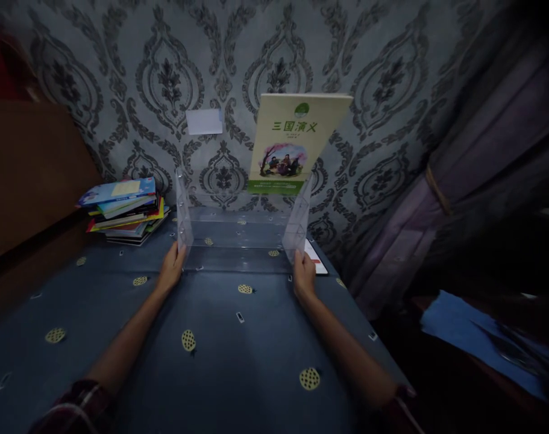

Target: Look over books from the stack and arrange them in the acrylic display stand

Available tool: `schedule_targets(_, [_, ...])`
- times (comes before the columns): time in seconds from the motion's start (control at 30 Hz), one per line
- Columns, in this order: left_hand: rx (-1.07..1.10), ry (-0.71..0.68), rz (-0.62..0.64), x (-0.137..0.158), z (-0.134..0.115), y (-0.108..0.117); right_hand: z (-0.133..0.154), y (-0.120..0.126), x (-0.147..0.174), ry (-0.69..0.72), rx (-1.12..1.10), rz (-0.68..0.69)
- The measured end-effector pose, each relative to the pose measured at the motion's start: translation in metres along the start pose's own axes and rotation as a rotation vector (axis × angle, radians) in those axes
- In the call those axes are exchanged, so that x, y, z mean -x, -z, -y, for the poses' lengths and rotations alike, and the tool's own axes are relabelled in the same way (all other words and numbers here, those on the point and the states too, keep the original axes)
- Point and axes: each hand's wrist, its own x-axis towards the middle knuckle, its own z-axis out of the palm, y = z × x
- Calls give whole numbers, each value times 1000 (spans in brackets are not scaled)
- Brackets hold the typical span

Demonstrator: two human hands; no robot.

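Note:
A clear plastic tiered rack (238, 259) stands on the table near the wall, with see-through side panels. My left hand (172, 265) grips the lower front edge of its left panel. On the other side, my right hand (304, 274) is closed around the lower front of the right panel. A pale yellow-green book (281, 135) with Chinese characters and a picture of seated figures stands upright at the rack's back right, leaning slightly. How its lower edge rests on the clear plastic is hard to make out.
A pile of several books (127, 208) lies at the back left beside a brown wooden panel (30, 175). Behind the right panel, a phone or tablet (317, 259) lies partly hidden. Patterned wallpaper (224, 78), a white wall plate (204, 122) and a tied curtain (405, 217) border the patterned tablecloth (211, 386).

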Motion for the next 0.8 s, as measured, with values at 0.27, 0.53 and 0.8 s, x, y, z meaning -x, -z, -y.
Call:
schedule_targets(0.27, [31,195,17,25,-1,-2,3,22,32,-74,2,93])
schedule_targets(0.53, [99,142,-19,20,0,-6,7,24,30,-63,134,130])
schedule_targets(0.8, [-207,-122,-142,1,-19,25,15,29,26,-31,118,157])
